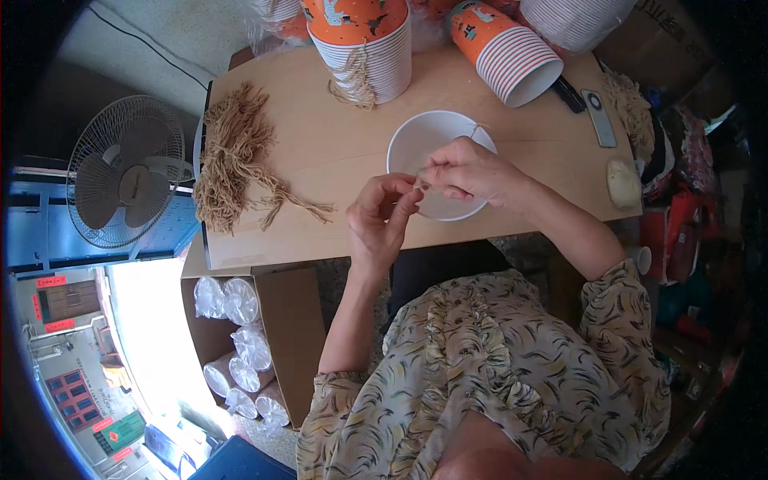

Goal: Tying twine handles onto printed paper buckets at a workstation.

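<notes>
- Your left hand (376, 214) is raised at the near left of the white bucket (406, 144), thumb and fingertips pinched together.
- Your right hand (470, 172) reaches across the bucket's mouth from the right; its thumb and forefinger are also together, just beside your left fingertips.
- Grip: both pinches seem clamped on a small tan strand (421, 187); the fingers cover most of it, so you cannot read its shape or any knot with certainty.
- The bucket is at the near edge of the desk (320, 132), open mouth up, in front of your torso. A short tan cord (478, 130) shows at the far right of its rim.
- To your left on the desk: a heap of tan cords (232, 160), a few ends trailing toward the bucket.
- Beyond the bucket: a nested stack of orange-and-white buckets (364, 60), cords hanging down its front. Right of it, a second stack (512, 64) lies tilted.
- Right side of the desk: a phone (598, 118) and, nearer you, a rounded cream-coloured item (623, 182).
- Left, past the desk: a fan (132, 172).
</notes>
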### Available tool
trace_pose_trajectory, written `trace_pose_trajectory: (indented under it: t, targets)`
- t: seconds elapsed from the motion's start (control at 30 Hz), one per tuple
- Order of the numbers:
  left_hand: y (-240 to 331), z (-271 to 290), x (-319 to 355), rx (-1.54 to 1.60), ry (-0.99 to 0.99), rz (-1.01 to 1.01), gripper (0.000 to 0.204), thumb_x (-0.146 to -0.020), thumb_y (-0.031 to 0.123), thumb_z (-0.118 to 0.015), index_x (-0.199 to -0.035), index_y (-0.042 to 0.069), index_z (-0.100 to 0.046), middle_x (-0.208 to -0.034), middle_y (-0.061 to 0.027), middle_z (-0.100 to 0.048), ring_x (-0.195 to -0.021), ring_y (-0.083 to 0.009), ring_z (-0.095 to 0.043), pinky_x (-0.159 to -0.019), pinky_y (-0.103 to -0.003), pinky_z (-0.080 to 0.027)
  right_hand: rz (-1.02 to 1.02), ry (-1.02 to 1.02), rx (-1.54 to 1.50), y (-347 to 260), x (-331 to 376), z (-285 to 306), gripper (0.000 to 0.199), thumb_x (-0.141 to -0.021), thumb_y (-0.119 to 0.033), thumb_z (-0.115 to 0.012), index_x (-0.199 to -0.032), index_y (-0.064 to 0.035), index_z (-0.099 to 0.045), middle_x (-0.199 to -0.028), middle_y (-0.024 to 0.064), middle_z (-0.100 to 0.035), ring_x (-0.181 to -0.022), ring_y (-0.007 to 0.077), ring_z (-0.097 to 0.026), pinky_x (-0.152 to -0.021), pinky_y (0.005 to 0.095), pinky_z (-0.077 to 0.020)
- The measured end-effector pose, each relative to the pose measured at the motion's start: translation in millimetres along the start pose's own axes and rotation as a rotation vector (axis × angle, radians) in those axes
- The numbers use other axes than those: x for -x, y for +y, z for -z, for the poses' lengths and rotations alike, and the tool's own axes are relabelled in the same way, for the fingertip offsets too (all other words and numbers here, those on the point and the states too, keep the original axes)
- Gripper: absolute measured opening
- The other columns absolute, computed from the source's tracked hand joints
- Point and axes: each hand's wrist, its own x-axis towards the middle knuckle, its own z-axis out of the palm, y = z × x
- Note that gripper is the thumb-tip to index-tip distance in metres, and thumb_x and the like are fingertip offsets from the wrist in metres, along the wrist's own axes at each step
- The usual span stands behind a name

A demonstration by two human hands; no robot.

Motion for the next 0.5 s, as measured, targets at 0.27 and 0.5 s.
trace_pose_trajectory:
  t: [0.27, 0.5]
  targets:
    - [9.4, 6.0, -6.4, 0.319, -0.031, 0.327, 0.016, -0.097, 0.005, -0.064, -0.109, -0.005, -0.061, -0.098, -0.0122, -0.071, -0.089, -0.0192, -0.072, -0.080, -0.028, -0.059, 0.437, 0.230, 0.123, 13.6, 18.0, 11.2, 0.012, -0.095, -0.009, -0.062, -0.100, 0.0004, -0.065, -0.079, -0.0001, -0.060, -0.068, 0.0063, -0.056, -0.062, 0.0236, -0.0468]
    - [4.3, 6.0, -8.0, 0.388, -0.055, 0.397, 0.013, -0.095, 0.005, -0.066, -0.105, -0.003, -0.066, -0.095, -0.0116, -0.072, -0.087, -0.0184, -0.072, -0.079, -0.027, -0.059, 0.581, 0.286, 0.398, 24.2, 26.8, -9.6, 0.017, -0.085, -0.003, -0.071, -0.102, -0.0008, -0.067, -0.085, 0.0036, -0.065, -0.072, 0.0104, -0.061, -0.064, 0.0244, -0.0494]
